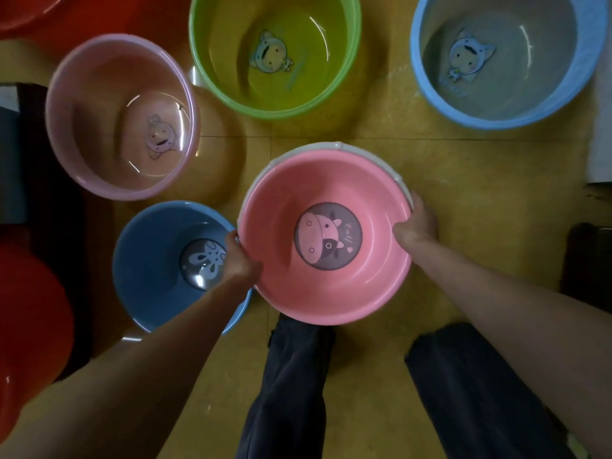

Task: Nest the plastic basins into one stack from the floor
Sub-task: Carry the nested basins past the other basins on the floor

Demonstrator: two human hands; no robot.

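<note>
A pink basin (347, 293) with a cow picture in its bottom sits nested inside a white basin (308, 150), of which only the far rim shows. My left hand (240, 260) grips the pink basin's left rim and my right hand (417, 223) grips its right rim, thumb inside. A small blue basin (152, 260) lies just left of it, partly under my left forearm. Farther off on the floor stand a pale pink basin (99, 111), a green basin (238, 44) and a light blue basin (513, 107).
Red basins show at the left edge (26, 309) and top left corner (29, 11). My dark trouser legs (291, 385) are below the pink basin. A dark object (586, 260) stands at the right edge, a white one (599, 137) above it. The floor (480, 193) is yellow.
</note>
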